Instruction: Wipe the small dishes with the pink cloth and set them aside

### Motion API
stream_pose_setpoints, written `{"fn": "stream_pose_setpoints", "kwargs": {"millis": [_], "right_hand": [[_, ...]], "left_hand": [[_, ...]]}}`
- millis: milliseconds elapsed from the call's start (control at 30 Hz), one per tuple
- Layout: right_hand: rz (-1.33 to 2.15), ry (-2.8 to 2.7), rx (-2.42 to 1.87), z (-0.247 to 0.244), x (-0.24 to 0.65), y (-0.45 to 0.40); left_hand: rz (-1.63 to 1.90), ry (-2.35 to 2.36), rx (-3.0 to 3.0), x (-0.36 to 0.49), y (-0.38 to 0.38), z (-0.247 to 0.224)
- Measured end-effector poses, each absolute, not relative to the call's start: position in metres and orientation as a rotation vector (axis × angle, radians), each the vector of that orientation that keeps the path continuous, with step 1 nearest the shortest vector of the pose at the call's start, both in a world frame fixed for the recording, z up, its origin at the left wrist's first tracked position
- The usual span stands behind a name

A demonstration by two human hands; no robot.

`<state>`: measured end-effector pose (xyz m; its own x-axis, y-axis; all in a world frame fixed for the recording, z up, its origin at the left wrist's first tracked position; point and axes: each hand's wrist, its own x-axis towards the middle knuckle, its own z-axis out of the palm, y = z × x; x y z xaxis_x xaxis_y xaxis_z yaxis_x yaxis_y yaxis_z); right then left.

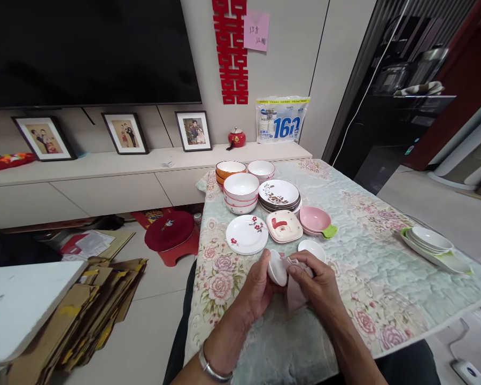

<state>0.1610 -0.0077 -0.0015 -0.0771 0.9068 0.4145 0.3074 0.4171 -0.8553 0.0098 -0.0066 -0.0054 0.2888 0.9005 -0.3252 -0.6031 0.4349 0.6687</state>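
While left hand [257, 289] grips one white dish [277, 269], right hand [319, 282] pinches one cloth [295, 297]; one bowl [311, 248] beyond.

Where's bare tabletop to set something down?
Bare cloth: right side, between pink bowl and white dishes; smaller patch front-left, between flowered plates and left hand. Crowded: back-centre, bowl stacks and brown-rimmed plates packed close.

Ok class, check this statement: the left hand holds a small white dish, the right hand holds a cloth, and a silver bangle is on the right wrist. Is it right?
Not quite: the head view shows the silver bangle on the left wrist. The rest stands: the left hand holds a small white dish, the right hand a cloth.
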Motion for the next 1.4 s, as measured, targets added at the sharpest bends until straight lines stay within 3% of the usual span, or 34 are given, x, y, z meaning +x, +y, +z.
{"fn": "stream_pose_setpoints", "kwargs": {"millis": [200, 467, 733, 967, 1400], "right_hand": [[0.375, -1.709, -1.239, -0.009, 0.147, -0.006], [0.879, -1.909, -0.958, 0.008, 0.157, -0.01], [0.533, -1.866, -1.189, -0.005, 0.155, -0.005], [1.032, -1.721, -1.126, 0.001, 0.16, -0.009], [0.983, -1.737, -1.151, 0.007, 0.154, -0.013]], "left_hand": [[1.06, 0.632, 0.768, 0.013, -0.016, 0.008], [1.128, 0.727, 0.712, 0.012, -0.012, -0.007], [1.126, 0.751, 0.797, 0.012, -0.015, -0.005], [1.138, 0.777, 0.797, 0.014, -0.016, -0.007], [1.183, 0.805, 0.847, 0.009, -0.012, -0.009]]}}
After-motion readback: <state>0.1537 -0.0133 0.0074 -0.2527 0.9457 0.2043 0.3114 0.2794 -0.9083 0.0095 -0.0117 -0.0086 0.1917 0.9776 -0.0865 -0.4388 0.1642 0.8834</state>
